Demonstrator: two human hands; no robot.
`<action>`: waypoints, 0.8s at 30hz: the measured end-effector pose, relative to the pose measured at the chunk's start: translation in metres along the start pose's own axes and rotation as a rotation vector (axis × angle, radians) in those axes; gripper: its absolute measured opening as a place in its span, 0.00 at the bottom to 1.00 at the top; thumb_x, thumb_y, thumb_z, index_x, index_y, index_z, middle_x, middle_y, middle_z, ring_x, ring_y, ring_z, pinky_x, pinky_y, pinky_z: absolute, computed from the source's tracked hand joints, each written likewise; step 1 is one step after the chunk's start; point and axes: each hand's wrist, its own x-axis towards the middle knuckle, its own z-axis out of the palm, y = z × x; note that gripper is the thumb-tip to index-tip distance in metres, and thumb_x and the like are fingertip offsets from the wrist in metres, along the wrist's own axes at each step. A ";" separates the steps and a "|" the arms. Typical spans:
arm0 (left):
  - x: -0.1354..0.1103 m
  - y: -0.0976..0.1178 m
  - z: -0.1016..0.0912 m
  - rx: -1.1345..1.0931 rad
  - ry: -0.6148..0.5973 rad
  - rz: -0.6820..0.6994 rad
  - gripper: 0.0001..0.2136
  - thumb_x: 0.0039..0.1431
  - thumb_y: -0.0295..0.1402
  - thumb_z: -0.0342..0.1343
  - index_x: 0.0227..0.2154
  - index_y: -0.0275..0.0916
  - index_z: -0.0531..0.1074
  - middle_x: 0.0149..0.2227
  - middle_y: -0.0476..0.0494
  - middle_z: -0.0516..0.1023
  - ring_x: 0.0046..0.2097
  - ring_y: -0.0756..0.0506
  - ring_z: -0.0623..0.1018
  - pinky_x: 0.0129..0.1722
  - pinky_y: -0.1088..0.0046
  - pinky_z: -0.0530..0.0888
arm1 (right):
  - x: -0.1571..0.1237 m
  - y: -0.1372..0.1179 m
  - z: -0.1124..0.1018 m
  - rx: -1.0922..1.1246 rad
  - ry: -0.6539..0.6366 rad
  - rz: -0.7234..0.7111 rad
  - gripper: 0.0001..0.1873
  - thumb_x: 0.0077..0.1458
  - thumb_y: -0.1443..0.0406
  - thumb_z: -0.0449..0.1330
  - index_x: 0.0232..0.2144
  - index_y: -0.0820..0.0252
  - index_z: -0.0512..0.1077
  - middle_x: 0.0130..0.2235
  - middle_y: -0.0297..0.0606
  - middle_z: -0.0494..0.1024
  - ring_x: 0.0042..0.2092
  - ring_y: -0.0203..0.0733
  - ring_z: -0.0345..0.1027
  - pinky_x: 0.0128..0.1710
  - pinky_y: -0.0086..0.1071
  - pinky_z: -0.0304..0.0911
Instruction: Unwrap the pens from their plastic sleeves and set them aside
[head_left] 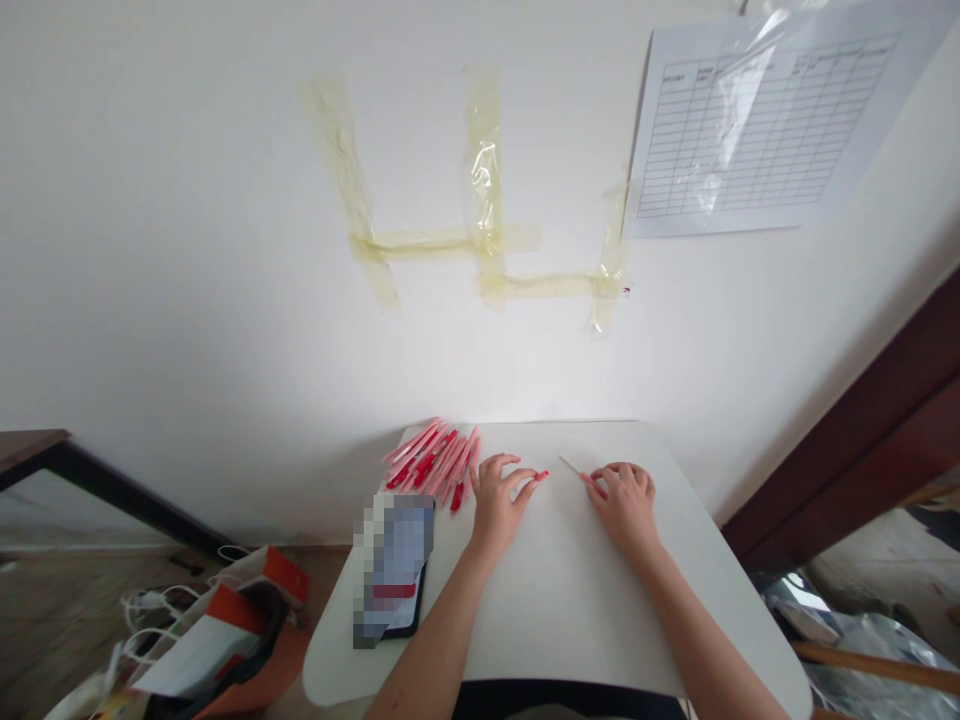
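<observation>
My left hand [501, 497] rests on the small white table [555, 590], fingers pinched on a small red pen cap [540, 476] at its fingertips. My right hand [624, 497] lies a little to the right, fingers curled round a thin pink-and-clear pen barrel [576, 468] whose tip points up and left toward the cap. Cap and barrel are apart by a small gap. A pile of several red and pink pens [433, 462] lies just left of my left hand, near the table's far edge.
A phone [396, 570] lies on the table's left side. The wall behind carries strips of old tape [487, 200] and a printed chart in plastic [757, 120]. An orange-and-white bag [225, 640] sits on the floor at left; dark wood furniture [862, 430] stands at right.
</observation>
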 end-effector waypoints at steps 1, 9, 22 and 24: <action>0.000 0.000 0.000 -0.001 0.002 0.000 0.06 0.62 0.39 0.59 0.38 0.54 0.81 0.49 0.47 0.75 0.55 0.42 0.71 0.65 0.48 0.57 | 0.000 0.000 0.000 -0.001 -0.007 0.008 0.16 0.62 0.54 0.55 0.37 0.54 0.79 0.43 0.46 0.75 0.52 0.58 0.59 0.55 0.55 0.54; -0.002 -0.001 0.002 0.028 0.024 0.009 0.05 0.61 0.37 0.61 0.37 0.52 0.81 0.49 0.46 0.76 0.56 0.41 0.71 0.65 0.45 0.53 | 0.001 -0.001 -0.001 0.024 -0.017 0.014 0.15 0.62 0.55 0.55 0.37 0.52 0.80 0.45 0.45 0.75 0.53 0.57 0.59 0.54 0.53 0.54; -0.003 -0.004 0.003 0.115 0.015 0.047 0.04 0.60 0.35 0.61 0.37 0.49 0.79 0.50 0.45 0.76 0.57 0.40 0.70 0.66 0.42 0.52 | 0.003 -0.002 -0.002 0.156 0.115 -0.130 0.11 0.62 0.57 0.57 0.38 0.52 0.78 0.44 0.42 0.76 0.52 0.54 0.61 0.53 0.52 0.57; -0.003 -0.004 0.003 0.146 0.010 0.048 0.05 0.59 0.35 0.62 0.38 0.49 0.79 0.50 0.45 0.76 0.58 0.39 0.70 0.66 0.40 0.50 | 0.003 -0.004 -0.005 0.177 0.118 -0.171 0.09 0.62 0.58 0.57 0.38 0.51 0.77 0.44 0.41 0.76 0.53 0.53 0.61 0.55 0.54 0.56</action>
